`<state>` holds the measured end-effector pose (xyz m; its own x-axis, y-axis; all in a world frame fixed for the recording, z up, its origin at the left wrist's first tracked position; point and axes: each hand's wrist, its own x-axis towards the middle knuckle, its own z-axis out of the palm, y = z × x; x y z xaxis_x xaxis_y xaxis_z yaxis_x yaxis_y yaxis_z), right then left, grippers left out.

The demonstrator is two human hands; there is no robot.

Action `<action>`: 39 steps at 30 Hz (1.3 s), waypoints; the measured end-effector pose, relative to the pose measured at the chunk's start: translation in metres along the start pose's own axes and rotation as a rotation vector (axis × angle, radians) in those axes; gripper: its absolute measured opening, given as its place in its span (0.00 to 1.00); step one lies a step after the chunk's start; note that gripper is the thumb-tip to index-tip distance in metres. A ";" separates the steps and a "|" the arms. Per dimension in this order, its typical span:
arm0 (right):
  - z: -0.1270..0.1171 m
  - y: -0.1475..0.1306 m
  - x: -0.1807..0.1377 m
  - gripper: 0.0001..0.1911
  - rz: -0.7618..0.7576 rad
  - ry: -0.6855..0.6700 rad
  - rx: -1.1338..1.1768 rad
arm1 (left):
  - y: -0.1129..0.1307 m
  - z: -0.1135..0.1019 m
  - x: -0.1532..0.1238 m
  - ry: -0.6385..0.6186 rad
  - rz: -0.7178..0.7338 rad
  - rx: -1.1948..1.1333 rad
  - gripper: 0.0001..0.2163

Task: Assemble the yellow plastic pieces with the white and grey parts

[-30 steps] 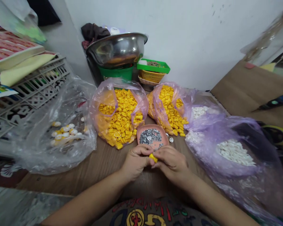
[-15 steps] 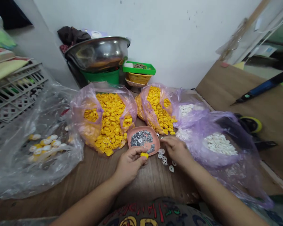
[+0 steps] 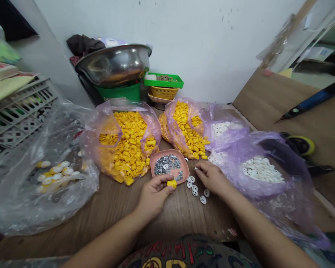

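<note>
My left hand (image 3: 154, 193) pinches a small yellow plastic piece (image 3: 172, 183) between thumb and fingers, just in front of a pink dish (image 3: 183, 169) filled with tiny grey metal discs. My right hand (image 3: 212, 177) rests on the wooden table (image 3: 114, 208) to the right of the dish, fingers curled over a few loose white pieces (image 3: 194, 188). I cannot make out whether it holds one. Two open bags of yellow pieces (image 3: 128, 143) (image 3: 188, 130) lie behind the dish.
Purple bags of white pieces (image 3: 261, 169) (image 3: 222, 128) lie at the right. At the left a clear bag (image 3: 44, 175) holds assembled yellow-and-white pieces. A steel bowl (image 3: 114, 65), green tray and small baskets (image 3: 163, 87) stand by the wall. A plastic crate (image 3: 16, 111) sits far left.
My hands were together on the yellow piece. My right hand has let go and moved right to the loose white pieces; my left hand keeps the yellow piece. The view shifted right.
</note>
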<state>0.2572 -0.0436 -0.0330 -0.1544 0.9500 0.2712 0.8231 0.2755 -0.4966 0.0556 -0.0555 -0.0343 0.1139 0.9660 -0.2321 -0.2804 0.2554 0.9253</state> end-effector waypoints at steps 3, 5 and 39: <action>-0.008 -0.020 -0.012 0.08 -0.084 -0.106 0.212 | -0.001 0.003 -0.001 0.002 0.011 -0.006 0.10; -0.008 -0.037 -0.020 0.08 -0.146 -0.195 0.341 | -0.001 0.005 -0.002 -0.005 0.018 -0.041 0.10; 0.006 -0.059 -0.028 0.07 0.022 0.040 0.456 | -0.001 0.005 -0.005 -0.077 -0.002 -0.002 0.09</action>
<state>0.2093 -0.0854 -0.0158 -0.1107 0.9525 0.2837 0.4998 0.3001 -0.8125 0.0597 -0.0607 -0.0324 0.1875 0.9595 -0.2102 -0.2823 0.2576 0.9241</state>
